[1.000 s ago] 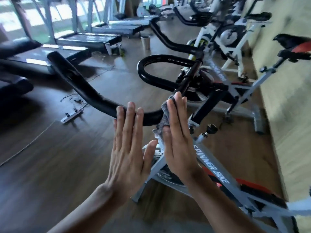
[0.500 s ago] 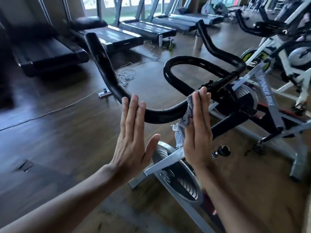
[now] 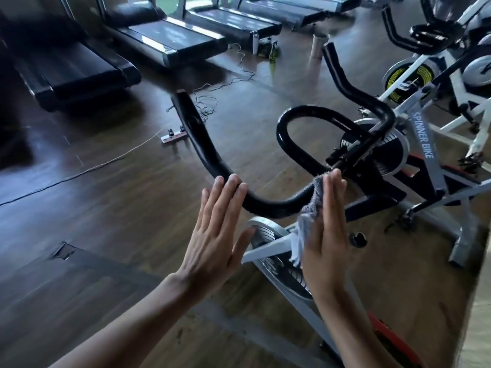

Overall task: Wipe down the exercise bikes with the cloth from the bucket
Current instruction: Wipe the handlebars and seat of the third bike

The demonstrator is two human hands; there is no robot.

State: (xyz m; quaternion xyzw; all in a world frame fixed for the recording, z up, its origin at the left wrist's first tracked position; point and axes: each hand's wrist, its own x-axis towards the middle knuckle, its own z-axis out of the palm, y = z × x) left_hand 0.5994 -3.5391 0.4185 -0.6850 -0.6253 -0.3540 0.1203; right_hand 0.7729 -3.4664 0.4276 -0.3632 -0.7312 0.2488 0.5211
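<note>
My right hand [image 3: 325, 235] lies flat, fingers straight, its grip released, and presses the grey cloth [image 3: 310, 205] against the near bend of the black handlebar [image 3: 265, 205]; I judge the flat palm spreads the cloth over more of the bar for wiping. My left hand [image 3: 215, 235] is flat too, grip released and holding nothing, fingertips at the bar further left, likely to steady it, though I cannot tell whether they touch. The bike [image 3: 281, 266] stands on the wooden floor [image 3: 119, 208]. The bucket is out of view. A metal cup [image 3: 317, 46] and a spray bottle [image 3: 273, 53] stand far off by the treadmills [image 3: 170, 35]; their contents I cannot see
</note>
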